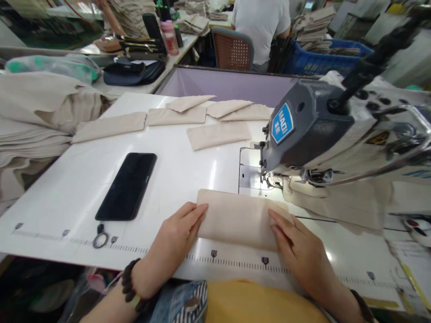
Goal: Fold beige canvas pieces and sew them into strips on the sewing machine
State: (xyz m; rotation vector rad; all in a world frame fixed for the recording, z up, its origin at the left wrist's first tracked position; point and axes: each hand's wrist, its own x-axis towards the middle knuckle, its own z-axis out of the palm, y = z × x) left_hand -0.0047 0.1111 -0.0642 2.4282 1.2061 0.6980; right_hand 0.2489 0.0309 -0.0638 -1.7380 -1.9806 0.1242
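Note:
A beige fabric piece (239,220) with straight edges lies in front of the sewing machine (303,121), just short of its needle plate (249,177). At its left end my left hand (178,233) pinches the edge between thumb and fingers. My right hand (298,246) grips the opposite end, with the thumb below and the fingers on top. Both hands rest close to the white table (175,179). More beige cloth (346,202) lies under the machine arm, to the right of the needle.
A black phone (126,186) with a ring strap (100,237) lies left. Several folded beige strips (218,134) line the table's back. Stacked cloth (30,139) stands at far left. Behind the lilac panel (229,85), a person in a white shirt (259,27) sits near a blue crate (310,58).

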